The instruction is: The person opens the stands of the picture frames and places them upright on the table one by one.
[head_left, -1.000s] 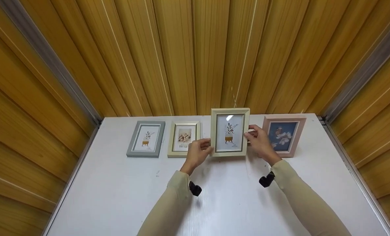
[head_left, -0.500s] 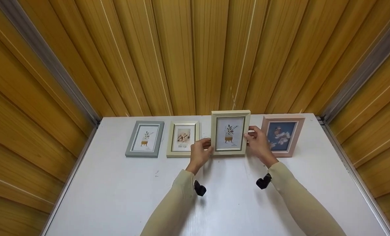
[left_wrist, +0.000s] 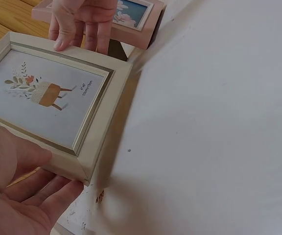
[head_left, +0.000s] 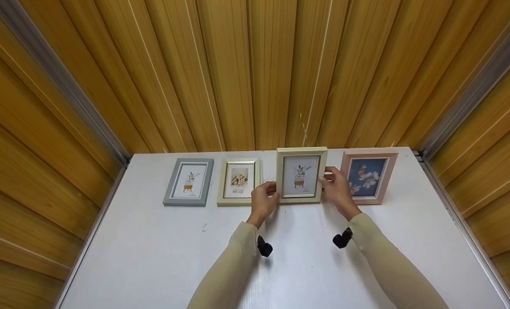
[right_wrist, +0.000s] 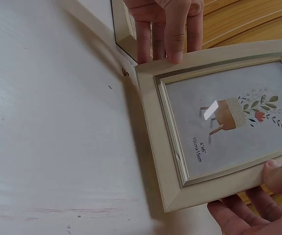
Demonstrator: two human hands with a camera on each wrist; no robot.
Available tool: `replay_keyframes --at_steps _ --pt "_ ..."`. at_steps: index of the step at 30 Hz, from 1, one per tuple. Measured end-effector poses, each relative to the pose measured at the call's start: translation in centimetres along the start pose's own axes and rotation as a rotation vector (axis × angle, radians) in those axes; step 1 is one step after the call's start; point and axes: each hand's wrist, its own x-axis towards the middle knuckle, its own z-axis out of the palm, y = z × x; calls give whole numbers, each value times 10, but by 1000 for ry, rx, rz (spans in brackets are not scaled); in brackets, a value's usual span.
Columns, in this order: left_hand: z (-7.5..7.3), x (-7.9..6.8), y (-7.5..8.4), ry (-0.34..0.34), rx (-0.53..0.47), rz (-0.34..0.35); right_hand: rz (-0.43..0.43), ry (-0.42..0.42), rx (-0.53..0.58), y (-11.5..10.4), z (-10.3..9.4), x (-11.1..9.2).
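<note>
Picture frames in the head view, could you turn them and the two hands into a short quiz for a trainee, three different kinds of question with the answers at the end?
1. Multiple choice. What colour is the border of the leftmost frame?
A) red
B) grey-blue
C) black

2. True or false. The left hand and the right hand both grip the cream potted-plant frame.

3. Short answer. Which hand is nearer the pink frame?

Key:
1. B, grey-blue.
2. True; each hand holds one side of it.
3. The right hand.
</note>
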Motion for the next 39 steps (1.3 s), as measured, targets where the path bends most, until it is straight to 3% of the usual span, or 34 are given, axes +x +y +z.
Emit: replay_keyframes --at_steps 27,33,39 --pt "5 3 -9 17 37 -6 -31 61 -81 2 8 1" --pt "3 -2 -5 -27 -5 -69 -28 51 -87 4 5 -2" --pt "2 -4 -7 -29 -11 -77 -37 62 -87 7 6 -5"
